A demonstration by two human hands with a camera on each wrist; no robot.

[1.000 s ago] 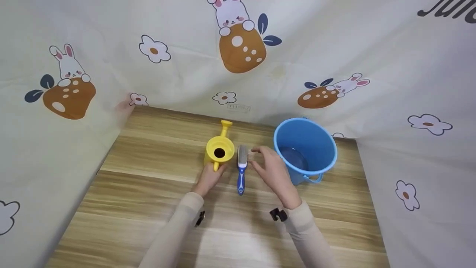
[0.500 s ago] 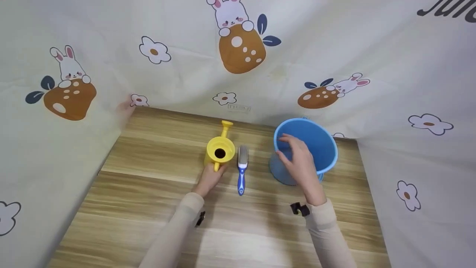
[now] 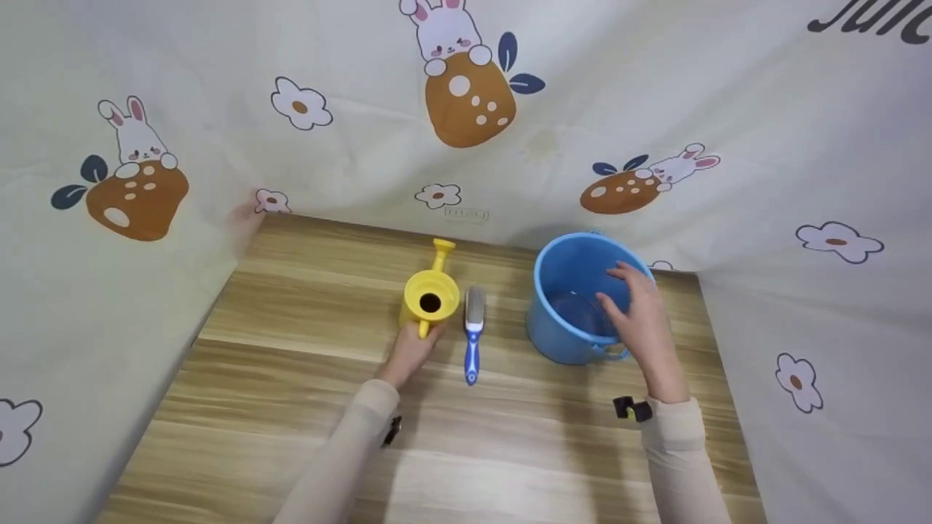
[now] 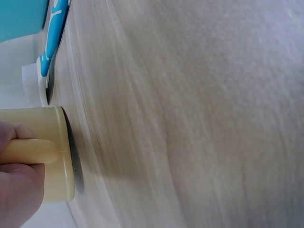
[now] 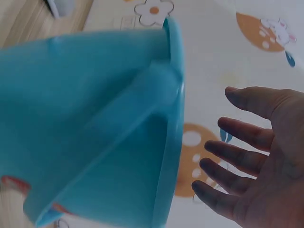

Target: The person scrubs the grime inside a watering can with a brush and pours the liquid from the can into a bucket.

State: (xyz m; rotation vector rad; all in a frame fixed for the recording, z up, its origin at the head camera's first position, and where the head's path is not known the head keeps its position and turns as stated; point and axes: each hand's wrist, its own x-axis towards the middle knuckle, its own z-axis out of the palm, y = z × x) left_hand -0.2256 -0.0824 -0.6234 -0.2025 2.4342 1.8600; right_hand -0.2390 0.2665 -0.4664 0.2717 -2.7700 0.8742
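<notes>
My left hand [image 3: 411,353] grips the handle of a yellow watering can [image 3: 445,292], which stands upright on the wooden tabletop with its spout pointing to the far side. In the left wrist view, fingers and thumb wrap that handle low beside the can's body [image 4: 54,126]. Over the right part of a blue bucket's mouth hovers my right hand [image 3: 644,320], holding nothing. Its fingers are spread apart in the right wrist view, next to the rim of the bucket [image 5: 95,61]. Between can and bucket lies a brush [image 3: 472,356], grey bristles up, with a blue-and-white handle.
A pale cloth [image 3: 349,160] printed with rabbits and flowers hangs behind the tabletop [image 3: 306,306] and along both sides. The bucket stands near the back cloth; its handle [image 5: 99,128] hangs down on the near side.
My right hand has moved right, from beside the brush across the bucket to its right rim. The left hand stays on the watering can, and the objects keep their places.
</notes>
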